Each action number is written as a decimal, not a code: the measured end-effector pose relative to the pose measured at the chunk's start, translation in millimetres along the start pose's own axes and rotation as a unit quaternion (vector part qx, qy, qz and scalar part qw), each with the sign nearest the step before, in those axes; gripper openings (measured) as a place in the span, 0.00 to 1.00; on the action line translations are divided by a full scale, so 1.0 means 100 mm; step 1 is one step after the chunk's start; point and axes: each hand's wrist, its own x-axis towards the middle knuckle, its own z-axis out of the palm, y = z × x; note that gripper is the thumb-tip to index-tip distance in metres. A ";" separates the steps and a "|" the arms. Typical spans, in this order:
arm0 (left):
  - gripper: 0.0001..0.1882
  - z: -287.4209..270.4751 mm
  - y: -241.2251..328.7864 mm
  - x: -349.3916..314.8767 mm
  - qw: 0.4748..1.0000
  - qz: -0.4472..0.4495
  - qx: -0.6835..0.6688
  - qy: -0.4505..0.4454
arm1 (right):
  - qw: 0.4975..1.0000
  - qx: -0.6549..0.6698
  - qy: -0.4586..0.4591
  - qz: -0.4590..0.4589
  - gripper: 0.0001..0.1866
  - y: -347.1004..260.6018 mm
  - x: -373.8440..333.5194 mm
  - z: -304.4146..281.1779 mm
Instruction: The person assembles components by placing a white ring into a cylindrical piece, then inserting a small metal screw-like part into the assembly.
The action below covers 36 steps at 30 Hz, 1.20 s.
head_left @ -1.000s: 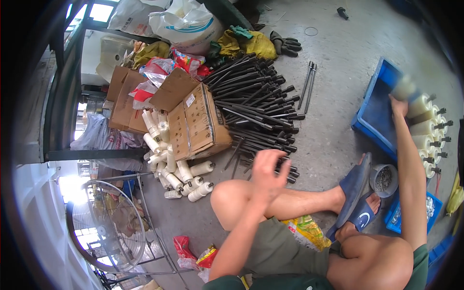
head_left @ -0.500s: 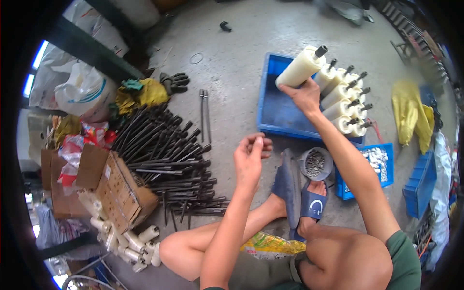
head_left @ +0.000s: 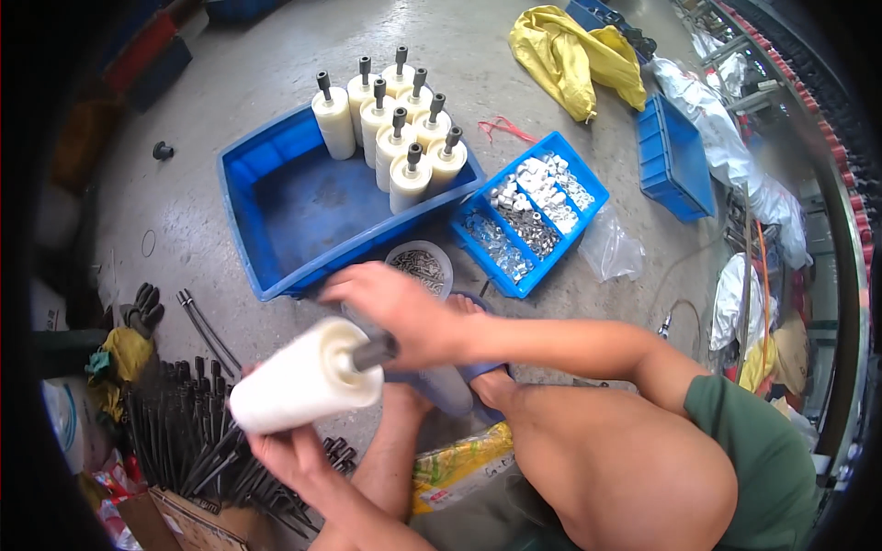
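The left hand (head_left: 292, 456) grips the tilted white roller (head_left: 296, 384) from below. The right hand (head_left: 397, 308) is blurry, right by the roller's black end (head_left: 375, 351); one cannot tell if it pinches that. Holding snugly with the left fingers should stop the roller slipping. Farther off, more rollers (head_left: 333, 126) stand upright in a blue tray (head_left: 292, 213).

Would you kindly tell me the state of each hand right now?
Left hand: closed on the white roller, holding it.
Right hand: open, by the roller's dark shaft; contact can't be told.
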 end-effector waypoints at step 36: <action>0.28 -0.12 -1.05 -0.14 0.704 0.408 0.566 -0.130 | 0.738 -0.438 -0.175 0.482 0.11 2.18 -1.84 -2.16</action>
